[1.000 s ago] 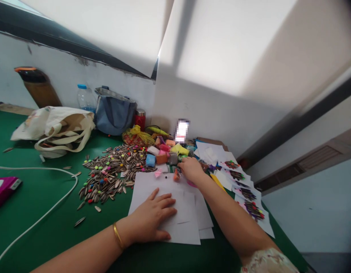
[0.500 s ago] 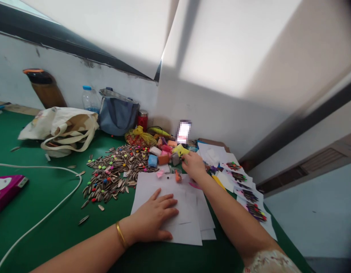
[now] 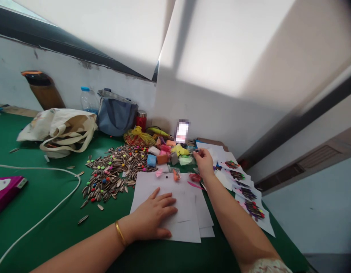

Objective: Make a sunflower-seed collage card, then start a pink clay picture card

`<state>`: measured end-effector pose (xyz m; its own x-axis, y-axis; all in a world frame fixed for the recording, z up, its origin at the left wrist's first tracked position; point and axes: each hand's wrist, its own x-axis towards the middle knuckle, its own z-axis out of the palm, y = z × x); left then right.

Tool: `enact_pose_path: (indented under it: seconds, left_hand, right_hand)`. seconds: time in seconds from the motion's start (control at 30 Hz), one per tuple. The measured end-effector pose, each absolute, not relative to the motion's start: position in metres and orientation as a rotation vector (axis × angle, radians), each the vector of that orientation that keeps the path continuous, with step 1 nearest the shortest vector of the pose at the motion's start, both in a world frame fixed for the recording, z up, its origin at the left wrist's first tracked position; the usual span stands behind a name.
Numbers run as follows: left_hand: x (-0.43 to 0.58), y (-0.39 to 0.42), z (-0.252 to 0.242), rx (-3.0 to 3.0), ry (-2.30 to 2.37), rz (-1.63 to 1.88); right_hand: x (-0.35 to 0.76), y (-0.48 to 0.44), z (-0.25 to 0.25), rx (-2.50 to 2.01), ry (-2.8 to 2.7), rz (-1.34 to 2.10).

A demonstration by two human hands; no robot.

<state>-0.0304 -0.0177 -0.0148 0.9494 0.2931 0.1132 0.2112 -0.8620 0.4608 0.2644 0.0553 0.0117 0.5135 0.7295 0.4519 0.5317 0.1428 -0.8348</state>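
"Rightward: the right hand (image 3: pixel 204 161) has left the yellow packet (image 3: pixel 179 150), uncovering a pale green packet (image 3: pixel 186 160) and a red packet (image 3: pixel 195 177)."

"Is it gripping anything?"

"From the head view I cannot tell. Its fingertips are drawn close together at the packets' right edge, but whatever lies between them is too small to make out."

"And the left hand (image 3: pixel 154 214)?"

"Flat on the paper (image 3: pixel 186 231), fingers apart, holding nothing. An orange packet (image 3: pixel 176 175) and a small black ball (image 3: pixel 167 177) lie at the paper's far edge; the seeds (image 3: pixel 115 167) are heaped just left of it."

"What could go wrong?"

"If the left hand lifted or slid, the loose sheets might shift and set the ball rolling. A rightward swing of the right forearm could knock the seed-covered cards (image 3: pixel 240 193) near the table's (image 3: pixel 61 220) right edge. Dragging the paper left would probably scatter seeds."
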Motion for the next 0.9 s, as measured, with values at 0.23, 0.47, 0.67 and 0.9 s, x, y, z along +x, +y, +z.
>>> enact_pose_path:
  seconds: [0.23, 0.47, 0.67, 0.9]
  left_hand:
    - [-0.029, -0.017, -0.017, 2.661, 0.364, 0.244]
    - [-0.027, -0.019, -0.019, 2.69, 0.401, 0.267]
    - [-0.024, -0.023, -0.022, 2.697, 0.473, 0.274]
    - [-0.02, -0.026, -0.025, 2.721, 0.478, 0.276]
  right_hand:
    - [0.248, 0.025, 0.028, -1.235, -0.949, 0.495]
    - [0.234, -0.023, 0.005, -1.284, -0.937, 1.043]
    - [0.233, -0.043, -0.015, -1.16, -0.821, 1.209]
    - [0.22, -0.046, -0.023, -1.103, -0.879, 1.147]
